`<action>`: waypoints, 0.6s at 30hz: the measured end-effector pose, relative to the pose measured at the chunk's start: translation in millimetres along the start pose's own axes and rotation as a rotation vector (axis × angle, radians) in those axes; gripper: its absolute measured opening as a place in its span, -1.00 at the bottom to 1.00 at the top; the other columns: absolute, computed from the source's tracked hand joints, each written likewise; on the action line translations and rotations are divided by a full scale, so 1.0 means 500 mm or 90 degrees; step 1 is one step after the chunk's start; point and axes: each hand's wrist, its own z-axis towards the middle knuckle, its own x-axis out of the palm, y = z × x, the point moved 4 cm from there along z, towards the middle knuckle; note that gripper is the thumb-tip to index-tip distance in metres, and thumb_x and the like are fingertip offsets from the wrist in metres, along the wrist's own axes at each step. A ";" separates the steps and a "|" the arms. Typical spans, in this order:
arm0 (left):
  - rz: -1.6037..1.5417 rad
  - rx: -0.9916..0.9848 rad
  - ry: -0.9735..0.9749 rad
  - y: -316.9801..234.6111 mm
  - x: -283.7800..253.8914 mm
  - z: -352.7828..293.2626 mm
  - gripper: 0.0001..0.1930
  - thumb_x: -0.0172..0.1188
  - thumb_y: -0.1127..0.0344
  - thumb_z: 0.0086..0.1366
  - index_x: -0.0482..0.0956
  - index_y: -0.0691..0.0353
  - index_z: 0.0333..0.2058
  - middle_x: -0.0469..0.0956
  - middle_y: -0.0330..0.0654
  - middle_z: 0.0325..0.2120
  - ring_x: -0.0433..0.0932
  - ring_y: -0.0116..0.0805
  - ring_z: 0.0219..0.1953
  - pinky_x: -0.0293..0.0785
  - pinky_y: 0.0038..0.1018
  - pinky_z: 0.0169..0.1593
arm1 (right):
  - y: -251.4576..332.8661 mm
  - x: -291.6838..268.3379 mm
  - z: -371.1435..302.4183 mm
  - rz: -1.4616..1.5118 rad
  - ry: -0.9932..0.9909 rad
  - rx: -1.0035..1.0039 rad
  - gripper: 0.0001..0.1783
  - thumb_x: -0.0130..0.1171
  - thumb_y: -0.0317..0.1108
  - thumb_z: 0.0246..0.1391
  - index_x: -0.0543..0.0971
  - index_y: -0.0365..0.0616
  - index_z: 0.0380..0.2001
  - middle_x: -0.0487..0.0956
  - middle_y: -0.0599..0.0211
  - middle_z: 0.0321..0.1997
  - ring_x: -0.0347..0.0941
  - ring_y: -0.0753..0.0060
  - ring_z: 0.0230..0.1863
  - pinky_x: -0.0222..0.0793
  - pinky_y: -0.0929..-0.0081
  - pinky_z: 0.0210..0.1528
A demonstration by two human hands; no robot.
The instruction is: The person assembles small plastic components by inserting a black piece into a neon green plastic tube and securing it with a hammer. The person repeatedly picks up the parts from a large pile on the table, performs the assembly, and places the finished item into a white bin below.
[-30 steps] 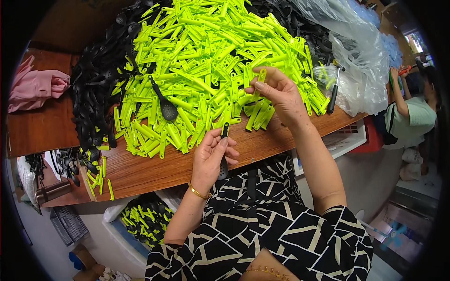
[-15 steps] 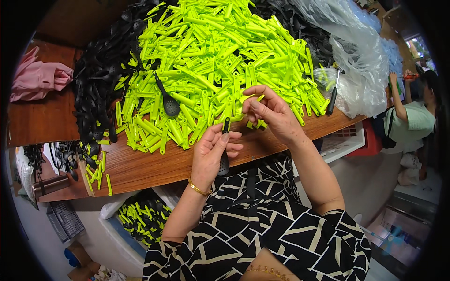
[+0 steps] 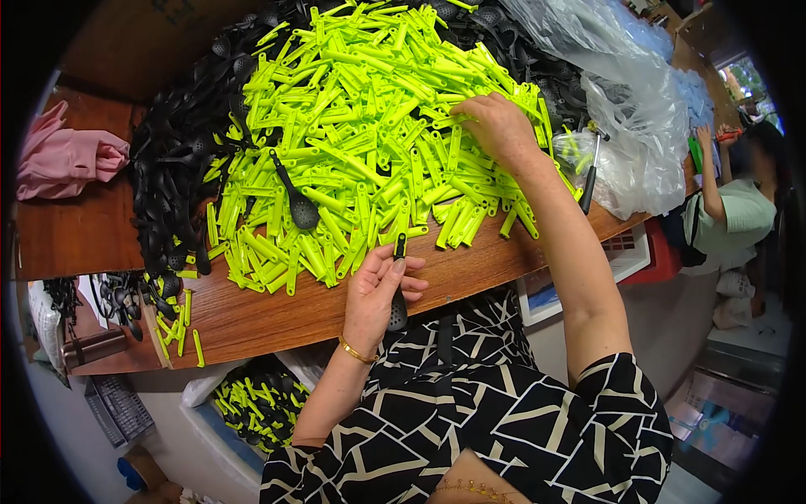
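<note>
My left hand is closed around a black slotted spoon, its perforated bowl hanging down near my lap. The slotted handle end points up, between thumb and fingers. Further right and away, my right hand rests on a big heap of neon-green plastic handles. Its fingers are bent together against the pieces, and what the tips hold, if anything, is hidden. Another black slotted spoon lies on the heap's near slope, left of centre.
Black spoons are piled left of the green heap on the wooden table. At right lie a black-handled tool and clear plastic sheeting. A bin of green and black pieces stands below the table edge. Someone in pale green works far right.
My right hand has moved away from beside the left hand, up and onto the green heap. My left hand keeps the spoon in nearly the same spot.
</note>
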 end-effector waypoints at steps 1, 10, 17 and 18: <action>-0.001 -0.001 -0.001 0.000 -0.001 0.001 -0.65 0.13 0.30 0.51 0.42 0.35 0.15 0.66 0.03 -0.10 0.72 -0.32 -0.31 0.68 -0.53 -0.27 | -0.008 0.005 0.002 0.006 -0.006 -0.009 -0.72 0.29 -0.36 0.07 0.68 -0.02 -0.10 0.69 0.33 -0.11 0.53 0.13 -0.07 0.49 0.23 0.06; -0.011 0.007 -0.011 -0.009 0.009 0.016 -0.64 0.09 0.35 0.52 0.38 0.33 0.21 0.64 0.08 -0.03 0.72 -0.29 -0.25 0.71 -0.48 -0.22 | 0.074 -0.028 -0.072 0.981 0.016 0.324 -0.57 0.28 -0.36 0.20 0.48 -0.22 0.10 0.71 0.13 -0.06 0.53 0.54 -0.15 0.41 0.55 -0.05; 0.004 0.038 0.037 -0.031 0.041 0.012 -0.64 0.00 0.41 0.55 0.32 0.33 0.26 0.60 0.03 0.03 0.70 -0.30 -0.17 0.67 -0.47 -0.13 | 0.179 -0.019 -0.128 1.078 0.113 0.363 -0.79 0.28 -0.33 0.26 0.60 -0.16 -0.09 0.64 0.40 -0.20 0.54 0.62 -0.26 0.46 0.60 -0.16; 0.025 0.034 0.037 -0.040 0.048 0.010 -0.63 -0.01 0.41 0.55 0.31 0.33 0.26 0.60 0.03 0.03 0.71 -0.30 -0.15 0.67 -0.49 -0.12 | 0.194 -0.020 -0.134 1.034 0.129 0.330 -0.76 0.30 -0.41 0.23 0.58 -0.18 -0.05 0.62 0.47 -0.23 0.54 0.62 -0.26 0.47 0.61 -0.15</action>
